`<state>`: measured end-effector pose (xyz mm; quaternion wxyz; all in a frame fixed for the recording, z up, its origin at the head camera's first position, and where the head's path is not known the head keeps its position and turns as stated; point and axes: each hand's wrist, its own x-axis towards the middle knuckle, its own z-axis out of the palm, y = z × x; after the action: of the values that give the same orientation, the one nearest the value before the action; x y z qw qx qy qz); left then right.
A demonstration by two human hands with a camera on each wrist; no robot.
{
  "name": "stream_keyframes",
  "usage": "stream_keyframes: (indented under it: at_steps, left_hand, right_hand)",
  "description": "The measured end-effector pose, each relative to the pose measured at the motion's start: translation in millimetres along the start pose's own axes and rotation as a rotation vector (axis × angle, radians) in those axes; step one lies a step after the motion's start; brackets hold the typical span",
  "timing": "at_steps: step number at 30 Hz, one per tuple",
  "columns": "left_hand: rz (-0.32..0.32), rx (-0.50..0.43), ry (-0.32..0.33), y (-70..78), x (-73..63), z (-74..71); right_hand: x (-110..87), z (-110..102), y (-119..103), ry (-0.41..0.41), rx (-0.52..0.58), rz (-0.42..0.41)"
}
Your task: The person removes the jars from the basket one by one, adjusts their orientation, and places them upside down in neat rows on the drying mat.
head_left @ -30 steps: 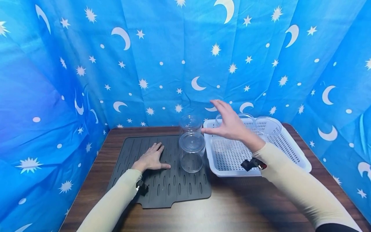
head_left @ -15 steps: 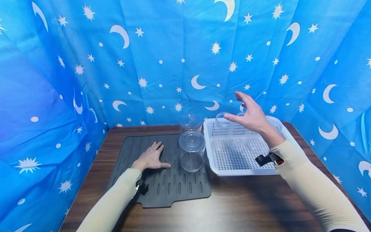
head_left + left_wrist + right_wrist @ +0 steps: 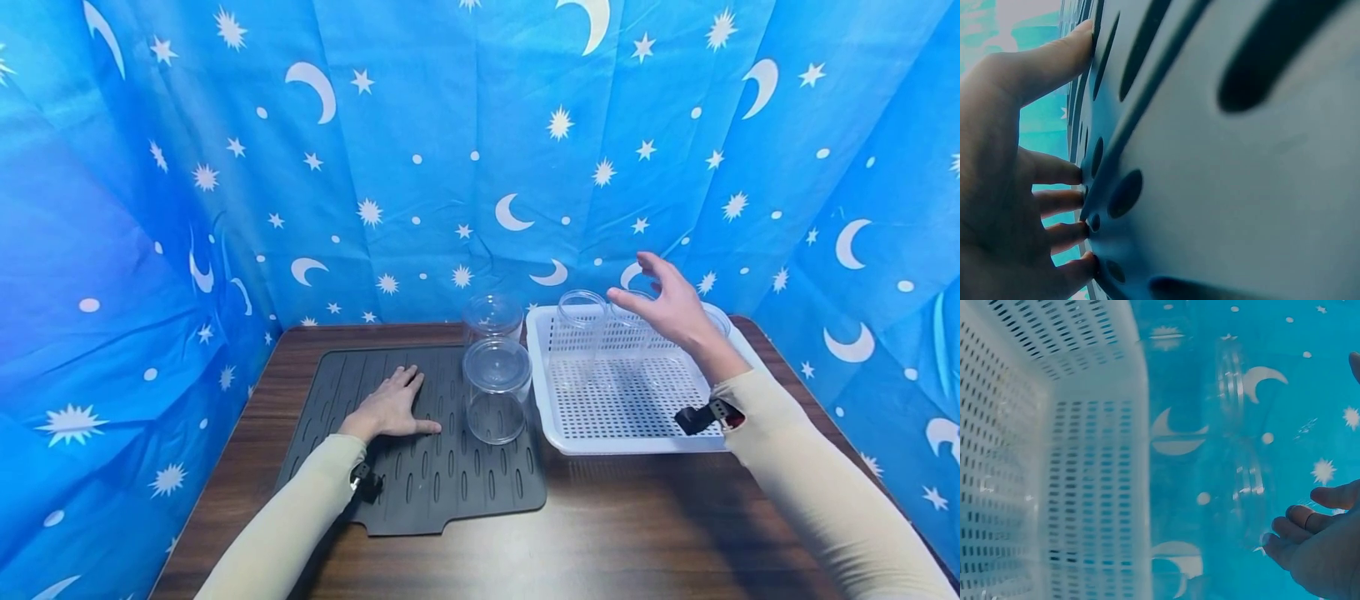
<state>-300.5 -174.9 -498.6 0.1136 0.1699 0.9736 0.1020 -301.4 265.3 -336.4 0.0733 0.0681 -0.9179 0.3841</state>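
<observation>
My left hand [image 3: 390, 408] rests with spread fingers on a dark grey slotted mat [image 3: 408, 496]; in the left wrist view its fingertips [image 3: 1066, 201] touch the mat's surface. Two clear round containers stand on the mat's right side, a front one [image 3: 497, 367] and a rear one [image 3: 492, 315]. Over the back of a white perforated basket [image 3: 633, 446] hovers my right hand [image 3: 667, 304], thumb and fingers apart, holding nothing. Below and beside it are several clear containers [image 3: 582, 310] inside the basket, partly hidden by the hand. The right wrist view shows transparent rims [image 3: 1247, 487] near the fingers.
The brown wooden table [image 3: 525, 558] runs along the front. A blue curtain [image 3: 427, 200] with white moons and stars hangs close behind and at both sides. The basket's left wall sits right next to the containers on the mat.
My right hand has moved right, from beside the containers on the mat to over the containers at the basket's back, slowing and dipping slightly. The left hand has stayed in place.
</observation>
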Motion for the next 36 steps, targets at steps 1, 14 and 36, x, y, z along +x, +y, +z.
stream_keyframes:
  at_steps: [1,14,36]
  left_hand:
    - [0.0,0.001,0.0,-0.1,0.0,0.4]
    - [0.017,-0.02,-0.002,0.5,-2.2,6.0]
    - [0.027,-0.027,0.02,-2.6,-1.9,0.6]
  right_hand:
    - [0.1,1,3,-0.007,-0.001,0.011]
    - [-8.0,17,32,-0.098,0.007,0.06]
    - [-12.3,23,47,-0.167,0.118,0.161]
